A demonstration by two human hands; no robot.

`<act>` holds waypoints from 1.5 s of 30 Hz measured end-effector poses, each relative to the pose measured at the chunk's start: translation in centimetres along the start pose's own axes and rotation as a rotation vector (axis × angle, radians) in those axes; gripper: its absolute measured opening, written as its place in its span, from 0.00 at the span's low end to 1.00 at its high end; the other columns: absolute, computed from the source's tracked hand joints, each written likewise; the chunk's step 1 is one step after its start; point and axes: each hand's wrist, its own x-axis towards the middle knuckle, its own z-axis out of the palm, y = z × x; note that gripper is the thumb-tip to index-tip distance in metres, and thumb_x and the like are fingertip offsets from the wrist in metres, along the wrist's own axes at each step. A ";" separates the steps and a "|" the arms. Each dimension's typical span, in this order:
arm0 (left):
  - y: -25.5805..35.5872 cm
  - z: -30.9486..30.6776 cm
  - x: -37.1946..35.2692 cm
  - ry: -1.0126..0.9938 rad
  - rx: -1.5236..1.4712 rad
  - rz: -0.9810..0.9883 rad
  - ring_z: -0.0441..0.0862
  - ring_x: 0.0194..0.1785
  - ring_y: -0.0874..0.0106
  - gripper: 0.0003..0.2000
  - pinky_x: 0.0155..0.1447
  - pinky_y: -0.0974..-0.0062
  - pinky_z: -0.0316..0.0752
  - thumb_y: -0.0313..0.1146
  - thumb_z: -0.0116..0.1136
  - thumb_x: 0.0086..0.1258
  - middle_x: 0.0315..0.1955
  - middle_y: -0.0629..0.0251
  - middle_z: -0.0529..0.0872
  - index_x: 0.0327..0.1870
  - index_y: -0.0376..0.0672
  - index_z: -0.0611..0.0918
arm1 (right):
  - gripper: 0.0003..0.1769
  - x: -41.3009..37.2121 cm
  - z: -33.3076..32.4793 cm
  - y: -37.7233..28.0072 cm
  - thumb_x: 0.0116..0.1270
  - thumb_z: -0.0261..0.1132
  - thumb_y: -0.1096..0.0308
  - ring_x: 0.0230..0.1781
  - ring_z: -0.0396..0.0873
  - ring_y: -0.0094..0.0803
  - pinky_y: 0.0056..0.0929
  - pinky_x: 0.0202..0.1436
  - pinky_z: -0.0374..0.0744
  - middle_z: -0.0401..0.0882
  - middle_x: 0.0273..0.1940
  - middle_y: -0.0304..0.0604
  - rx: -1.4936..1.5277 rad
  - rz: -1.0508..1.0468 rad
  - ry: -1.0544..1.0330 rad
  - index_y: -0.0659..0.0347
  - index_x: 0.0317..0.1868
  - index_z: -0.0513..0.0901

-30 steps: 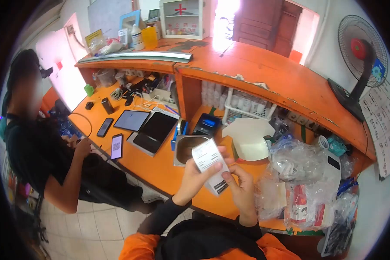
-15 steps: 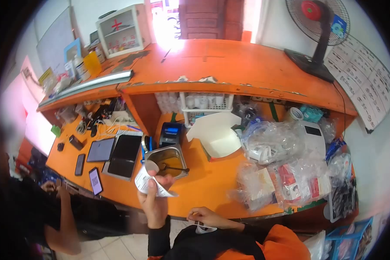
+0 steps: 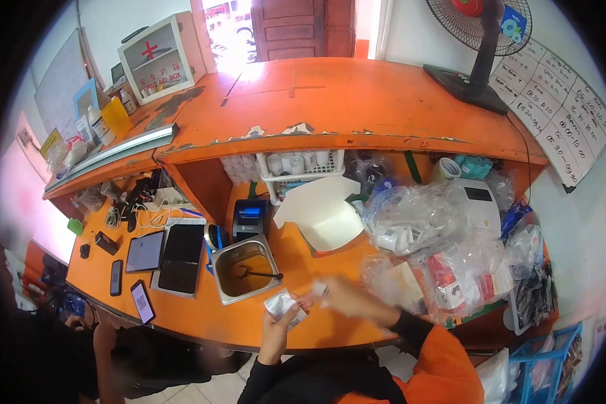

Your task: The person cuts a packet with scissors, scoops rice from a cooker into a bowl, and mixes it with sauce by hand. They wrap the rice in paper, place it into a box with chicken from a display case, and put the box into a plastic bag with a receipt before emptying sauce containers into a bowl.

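A curled white printed slip (image 3: 278, 304) is pinched in my left hand (image 3: 275, 332), just in front of the steel pan (image 3: 245, 268), which holds brownish liquid and a dark-handled ladle. My right hand (image 3: 347, 297) is smeared by motion over the counter, its fingertips near the slip. A small white piece (image 3: 320, 289) shows at its fingers; how it is held is too blurred to tell. Behind the pan stand a dark printer (image 3: 250, 219) and an open white box (image 3: 326, 215).
Plastic-wrapped packs (image 3: 461, 279) and clear bags (image 3: 411, 214) cover the right side of the orange counter (image 3: 182, 313). Tablets (image 3: 181, 256) and phones (image 3: 142, 301) lie left. A fan (image 3: 481, 54) stands on the upper shelf. Another person's arm (image 3: 105, 350) is at lower left.
My left hand has lowered and moved right with the slip. My right hand has risen from the counter's front edge to over the counter, near the slip. The view has shifted slightly.
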 end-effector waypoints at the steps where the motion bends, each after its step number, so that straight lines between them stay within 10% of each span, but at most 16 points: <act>1: 0.1 -0.2 0.1 -0.002 0.048 0.037 0.85 0.51 0.62 0.10 0.54 0.67 0.80 0.25 0.54 0.70 0.47 0.52 0.85 0.50 0.36 0.77 | 0.18 2.0 -2.4 1.2 0.67 0.64 0.65 0.35 0.79 0.39 0.36 0.39 0.75 0.77 0.36 0.49 -0.050 -0.149 0.135 0.67 0.52 0.76; 3: 0.5 -0.4 -0.2 0.000 0.049 0.002 0.85 0.50 0.62 0.10 0.54 0.66 0.80 0.26 0.54 0.71 0.46 0.51 0.85 0.51 0.35 0.77 | 0.14 6.2 -7.4 0.9 0.67 0.61 0.66 0.30 0.78 0.51 0.44 0.39 0.77 0.78 0.37 0.59 -0.568 -0.551 0.869 0.72 0.31 0.81; 5: 0.7 -0.4 -1.0 0.009 0.043 -0.039 0.85 0.50 0.61 0.11 0.55 0.65 0.80 0.27 0.53 0.71 0.46 0.51 0.85 0.51 0.35 0.77 | 0.12 12.7 -13.5 5.2 0.65 0.58 0.70 0.39 0.83 0.52 0.43 0.42 0.81 0.82 0.41 0.58 -0.885 -0.030 0.818 0.67 0.33 0.85; 9: 1.1 -0.4 -2.4 -0.039 0.057 -0.148 0.84 0.52 0.61 0.14 0.60 0.67 0.77 0.31 0.50 0.75 0.45 0.49 0.85 0.54 0.30 0.76 | 0.11 21.0 -19.2 12.8 0.59 0.61 0.71 0.46 0.85 0.47 0.39 0.49 0.83 0.85 0.44 0.54 -1.193 0.378 0.492 0.59 0.40 0.88; 14: 1.2 -2.1 -3.1 0.070 -0.006 -0.140 0.85 0.48 0.61 0.17 0.57 0.66 0.78 0.35 0.48 0.76 0.43 0.50 0.86 0.54 0.28 0.76 | 0.13 21.8 -20.4 14.2 0.56 0.63 0.70 0.41 0.86 0.44 0.40 0.44 0.84 0.86 0.40 0.53 -1.223 0.229 0.428 0.61 0.42 0.86; 17: 1.7 -3.1 -3.3 0.091 0.072 -0.103 0.85 0.48 0.61 0.18 0.57 0.66 0.78 0.35 0.48 0.76 0.43 0.50 0.86 0.55 0.27 0.75 | 0.13 17.0 -21.1 8.7 0.54 0.64 0.70 0.27 0.85 0.45 0.40 0.34 0.82 0.84 0.30 0.53 -0.415 0.215 0.513 0.67 0.39 0.84; 23: 3.7 -2.5 -2.9 -0.040 0.098 -0.148 0.85 0.48 0.60 0.21 0.55 0.66 0.80 0.30 0.47 0.76 0.47 0.49 0.84 0.68 0.34 0.65 | 0.17 5.4 -22.5 4.5 0.60 0.66 0.65 0.31 0.77 0.31 0.32 0.34 0.75 0.80 0.33 0.44 0.270 -0.340 1.203 0.67 0.45 0.77; 25: 4.7 -1.2 -2.7 -0.085 0.057 -0.143 0.86 0.45 0.59 0.28 0.48 0.63 0.84 0.27 0.46 0.75 0.47 0.51 0.82 0.75 0.45 0.54 | 0.21 0.7 -23.0 3.2 0.67 0.61 0.58 0.36 0.77 0.31 0.34 0.41 0.75 0.79 0.39 0.43 -0.176 -0.383 1.335 0.66 0.51 0.74; 27: 4.4 -1.4 -2.8 -0.110 -0.020 -0.144 0.86 0.44 0.59 0.27 0.47 0.62 0.84 0.29 0.45 0.76 0.44 0.53 0.81 0.74 0.43 0.56 | 0.24 -2.6 -21.9 5.3 0.69 0.55 0.50 0.40 0.76 0.38 0.37 0.50 0.73 0.78 0.40 0.45 -0.316 0.023 1.130 0.65 0.50 0.75; 29: 4.1 -1.8 -2.9 -0.127 -0.099 -0.136 0.86 0.42 0.59 0.26 0.45 0.61 0.85 0.31 0.45 0.77 0.41 0.55 0.81 0.73 0.41 0.57 | 0.26 -3.0 -23.0 14.1 0.70 0.50 0.47 0.48 0.76 0.47 0.42 0.53 0.71 0.79 0.44 0.53 -0.309 0.227 0.282 0.64 0.50 0.76; 30: 4.0 -2.1 -3.1 -0.130 -0.191 -0.154 0.86 0.42 0.59 0.25 0.44 0.60 0.85 0.33 0.44 0.77 0.37 0.57 0.80 0.72 0.39 0.58 | 0.26 -1.9 -22.8 15.7 0.70 0.50 0.47 0.48 0.76 0.47 0.42 0.53 0.71 0.79 0.44 0.53 -0.311 0.222 0.282 0.64 0.50 0.76; 33: 3.8 -3.1 -3.5 -0.148 -0.169 -0.143 0.86 0.41 0.59 0.23 0.43 0.60 0.85 0.37 0.41 0.79 0.34 0.57 0.80 0.70 0.35 0.61 | 0.21 0.9 -22.6 17.1 0.67 0.56 0.55 0.56 0.73 0.54 0.41 0.57 0.70 0.79 0.49 0.58 -0.733 0.233 0.467 0.63 0.51 0.76; 35: 4.0 -3.1 -4.1 -0.156 -0.047 -0.121 0.87 0.40 0.59 0.22 0.44 0.61 0.85 0.39 0.39 0.80 0.35 0.56 0.81 0.68 0.33 0.63 | 0.20 4.0 -22.0 16.6 0.60 0.62 0.65 0.56 0.74 0.56 0.44 0.57 0.72 0.80 0.49 0.57 -0.477 -0.391 1.185 0.62 0.53 0.75; 36: 4.3 -2.7 -4.4 -0.111 -0.005 -0.108 0.86 0.42 0.60 0.20 0.47 0.61 0.83 0.34 0.41 0.78 0.37 0.55 0.82 0.66 0.32 0.65 | 0.20 4.9 -22.1 17.8 0.60 0.62 0.65 0.56 0.74 0.56 0.44 0.57 0.72 0.80 0.49 0.57 -0.473 -0.397 1.184 0.62 0.53 0.75; 38: 4.9 -2.0 -4.6 -0.026 0.082 -0.079 0.84 0.46 0.61 0.16 0.53 0.63 0.80 0.26 0.45 0.74 0.40 0.53 0.84 0.61 0.32 0.69 | 0.25 6.3 -22.9 20.5 0.55 0.67 0.70 0.53 0.76 0.58 0.48 0.56 0.74 0.80 0.49 0.56 -0.805 0.360 0.774 0.61 0.55 0.75; 45: 4.9 -4.9 -5.7 0.046 -0.142 0.022 0.83 0.39 0.66 0.11 0.46 0.61 0.82 0.24 0.49 0.68 0.35 0.59 0.80 0.50 0.38 0.72 | 0.20 4.2 -25.9 12.3 0.59 0.67 0.67 0.50 0.78 0.56 0.46 0.53 0.75 0.80 0.47 0.59 -0.763 0.024 1.316 0.62 0.52 0.78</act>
